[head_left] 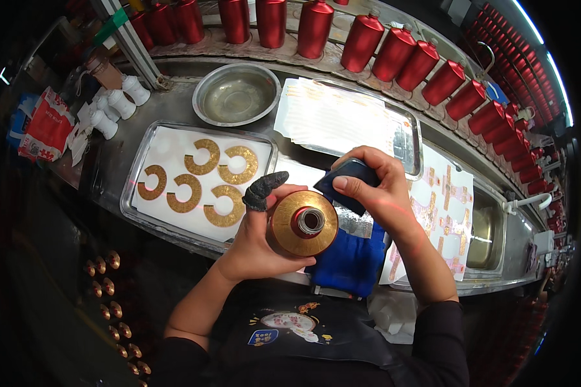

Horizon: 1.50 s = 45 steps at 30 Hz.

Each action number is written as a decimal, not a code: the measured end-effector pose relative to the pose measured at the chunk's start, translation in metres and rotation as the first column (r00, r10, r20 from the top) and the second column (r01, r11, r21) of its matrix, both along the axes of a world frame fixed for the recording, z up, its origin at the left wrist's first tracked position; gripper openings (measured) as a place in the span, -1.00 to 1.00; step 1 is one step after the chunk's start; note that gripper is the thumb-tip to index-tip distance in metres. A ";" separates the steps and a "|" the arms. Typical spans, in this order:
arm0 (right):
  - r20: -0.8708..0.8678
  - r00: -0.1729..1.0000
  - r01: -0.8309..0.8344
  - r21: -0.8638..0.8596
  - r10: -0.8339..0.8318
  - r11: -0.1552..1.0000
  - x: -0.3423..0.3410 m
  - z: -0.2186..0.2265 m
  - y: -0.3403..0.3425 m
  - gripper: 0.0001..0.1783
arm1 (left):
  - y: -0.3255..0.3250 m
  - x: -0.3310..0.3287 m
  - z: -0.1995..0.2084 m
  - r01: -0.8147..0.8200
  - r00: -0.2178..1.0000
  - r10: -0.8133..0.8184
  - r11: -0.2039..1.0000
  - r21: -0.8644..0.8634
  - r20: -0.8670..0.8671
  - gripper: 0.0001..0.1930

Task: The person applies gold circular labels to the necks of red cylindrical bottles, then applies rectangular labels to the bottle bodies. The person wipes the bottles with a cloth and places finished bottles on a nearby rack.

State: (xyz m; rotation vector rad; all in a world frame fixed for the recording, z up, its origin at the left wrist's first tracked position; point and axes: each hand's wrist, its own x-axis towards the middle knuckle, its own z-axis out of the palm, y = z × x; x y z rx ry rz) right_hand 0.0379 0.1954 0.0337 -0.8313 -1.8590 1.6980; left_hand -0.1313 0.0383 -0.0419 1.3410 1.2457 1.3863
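Observation:
My left hand (259, 244) is wrapped round a bottle (288, 237) with a gold top and a bare threaded neck that faces up toward me. A black cover sits on one finger of that hand. Just right of the bottle, my right hand (376, 184) pinches a dark blue flat scraper-like piece (350, 177) between thumb and fingers; its exact kind is hard to make out. Beneath the hands lies a blue cloth (347, 264). On a tray (130, 193) at the left, several gold C-shaped labels (202, 157) rest on a white sheet.
A metal basin (235, 97) stands behind the label tray. White label sheets (332, 116) lie on another tray at the back. More patterned sheets (432, 219) are at the right, near a sink (487, 238). Red bottles (315, 29) line the conveyor along the far edge.

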 end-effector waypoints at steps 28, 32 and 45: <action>-0.085 0.991 0.043 0.934 0.104 0.355 0.045 -0.017 -0.080 -0.58 | 0.001 0.045 -0.036 -0.280 0.945 0.320 0.897 0.342 -0.068 0.09; -0.130 0.991 0.119 0.937 0.011 0.328 0.043 -0.025 -0.094 -0.57 | 0.004 0.056 -0.044 -0.427 0.904 0.420 0.880 0.208 0.081 0.09; -0.137 0.956 0.279 0.145 -0.260 0.949 0.076 -0.011 -0.088 -0.69 | 0.005 0.033 -0.008 -0.339 0.873 0.409 0.901 0.272 -0.265 -0.02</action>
